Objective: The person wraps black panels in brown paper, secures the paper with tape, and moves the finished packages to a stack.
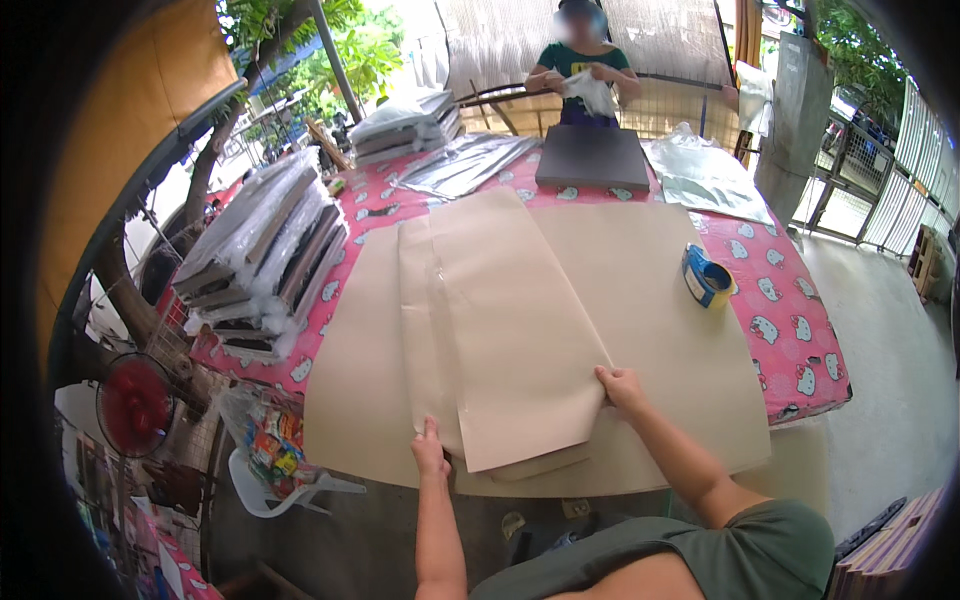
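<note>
A folded sheet of brown kraft paper [510, 330], with a strip of clear tape along its overlapping left part, lies on a larger flat brown sheet [680, 380]. My left hand [431, 453] grips the folded paper at its lower left edge, thumb on top and fingers beneath. On its right edge, my right hand [622, 388] pinches the paper, the thumb above and the other fingers partly hidden. A blue and yellow tape dispenser [707, 277] rests on the large sheet, to the right of the folded paper.
The table wears a pink patterned cover [790, 300]. Plastic-wrapped flat items are stacked at left [260, 250] and far left [405, 125]. A dark flat box [592, 158] lies before a person [585, 75] handling clear plastic. A fan [135, 403] and white chair [265, 490] stand left.
</note>
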The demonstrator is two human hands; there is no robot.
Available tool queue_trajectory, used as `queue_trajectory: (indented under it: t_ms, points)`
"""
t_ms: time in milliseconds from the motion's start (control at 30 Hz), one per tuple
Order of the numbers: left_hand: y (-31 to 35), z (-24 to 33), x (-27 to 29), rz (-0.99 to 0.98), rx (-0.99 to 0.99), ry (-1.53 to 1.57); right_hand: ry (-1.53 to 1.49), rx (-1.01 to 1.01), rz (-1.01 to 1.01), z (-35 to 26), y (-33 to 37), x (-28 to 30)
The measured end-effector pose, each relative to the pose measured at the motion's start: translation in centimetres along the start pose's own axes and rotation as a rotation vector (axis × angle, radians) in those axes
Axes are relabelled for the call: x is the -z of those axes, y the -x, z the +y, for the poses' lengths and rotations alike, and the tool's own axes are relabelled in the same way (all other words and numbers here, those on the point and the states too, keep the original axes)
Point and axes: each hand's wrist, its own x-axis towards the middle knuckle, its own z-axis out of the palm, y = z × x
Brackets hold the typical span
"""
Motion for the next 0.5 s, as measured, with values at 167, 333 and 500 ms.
queue_trajectory:
  t_ms: [167,333,500]
  points:
    - [11.8,-5.1,0.4,-0.158,-0.002,0.210,0.287,-0.097,-0.191,2.7,8.0,-0.2]
    - [14.8,4.4,4.0,-0.685,-0.178,-0.101,0.447,0.149,-0.414,-2.6,5.8,5.1]
    - [-0.6,6.4,-1.7,0.011,-0.849,-1.009,0.965,0.996,-0.388,-7.0,-1.5,-3.6]
